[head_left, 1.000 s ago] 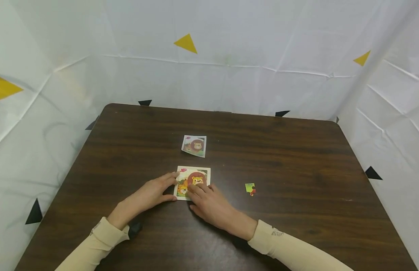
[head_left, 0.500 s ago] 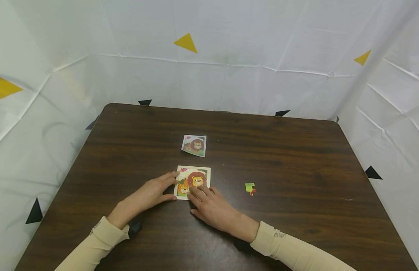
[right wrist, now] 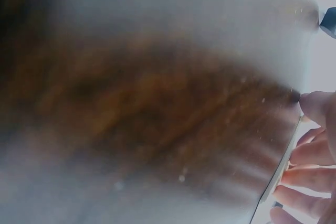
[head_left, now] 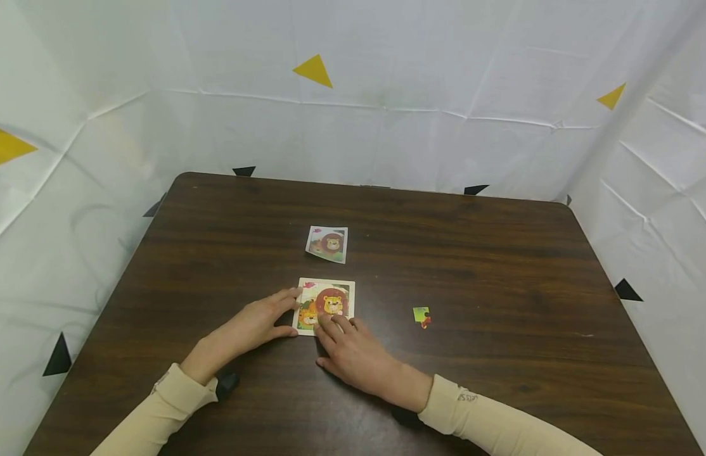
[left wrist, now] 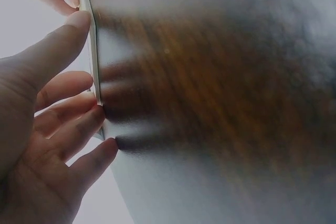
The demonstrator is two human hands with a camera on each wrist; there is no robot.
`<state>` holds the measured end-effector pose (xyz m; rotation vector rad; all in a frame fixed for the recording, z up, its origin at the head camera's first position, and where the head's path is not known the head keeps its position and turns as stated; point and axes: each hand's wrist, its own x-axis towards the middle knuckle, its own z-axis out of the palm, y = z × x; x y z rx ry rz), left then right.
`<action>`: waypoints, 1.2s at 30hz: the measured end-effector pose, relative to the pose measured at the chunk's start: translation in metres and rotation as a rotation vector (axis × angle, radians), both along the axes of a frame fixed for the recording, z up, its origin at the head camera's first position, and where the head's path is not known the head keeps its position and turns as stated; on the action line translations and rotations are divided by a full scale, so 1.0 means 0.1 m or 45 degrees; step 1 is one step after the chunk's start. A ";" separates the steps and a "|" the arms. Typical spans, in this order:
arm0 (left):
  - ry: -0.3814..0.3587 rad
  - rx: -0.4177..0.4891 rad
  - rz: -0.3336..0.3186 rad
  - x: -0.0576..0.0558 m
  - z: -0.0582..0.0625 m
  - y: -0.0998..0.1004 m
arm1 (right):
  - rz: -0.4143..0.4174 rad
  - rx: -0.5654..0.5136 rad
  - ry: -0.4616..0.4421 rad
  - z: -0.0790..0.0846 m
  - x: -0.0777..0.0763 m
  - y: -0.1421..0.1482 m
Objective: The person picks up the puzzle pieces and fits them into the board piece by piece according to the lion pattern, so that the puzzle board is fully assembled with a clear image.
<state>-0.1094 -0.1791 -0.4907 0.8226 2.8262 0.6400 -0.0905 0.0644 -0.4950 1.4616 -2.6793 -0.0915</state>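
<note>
A jigsaw puzzle board [head_left: 308, 310] with a pale frame and a lion picture lies flat on the table. My left hand [head_left: 256, 323] rests at its left side, thumb by the lower left corner and fingertips touching the edge. In the left wrist view, the fingers [left wrist: 76, 129] of that hand meet the board's thin rim. My right hand [head_left: 359, 354] lies over the lower right part, its fingertips touching the picture and hiding that corner. A loose puzzle piece [head_left: 421, 315], green and red, lies to the right of the board.
Behind the board lies a small lion picture card [head_left: 328, 244] with a curled lower edge. The brown wooden table [head_left: 501, 266] is bordered by white sheeting [head_left: 387, 69] with yellow and black triangles. A dark object [head_left: 227, 385] sits by my left cuff.
My right hand has shifted slightly toward the board's lower edge, uncovering more of the lion picture. The left hand, board, card and loose puzzle piece stay in place.
</note>
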 end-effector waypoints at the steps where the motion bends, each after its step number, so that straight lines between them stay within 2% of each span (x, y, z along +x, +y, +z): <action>1: 0.001 0.000 0.000 0.00 0.00 0.00 | -0.004 0.008 0.008 0.01 0.01 0.00; 8: 0.013 0.007 -0.010 -0.01 0.02 0.00 | -0.001 0.059 0.070 0.02 0.03 0.00; 15: -0.004 -0.004 0.002 0.00 0.00 0.00 | 0.068 0.112 0.297 0.00 0.05 -0.04; 19: -0.002 -0.007 0.002 0.01 -0.01 0.01 | 0.072 0.115 0.325 0.00 0.08 -0.06; 28: 0.022 -0.007 -0.013 0.02 -0.02 0.01 | 0.032 0.092 0.228 0.02 0.13 -0.04; 31: 0.035 -0.004 -0.014 0.01 -0.03 0.01 | 0.003 0.059 0.151 0.02 0.12 -0.03; 36: 0.046 0.011 -0.020 0.01 -0.04 0.01 | -0.035 -0.052 -0.079 0.07 0.06 0.02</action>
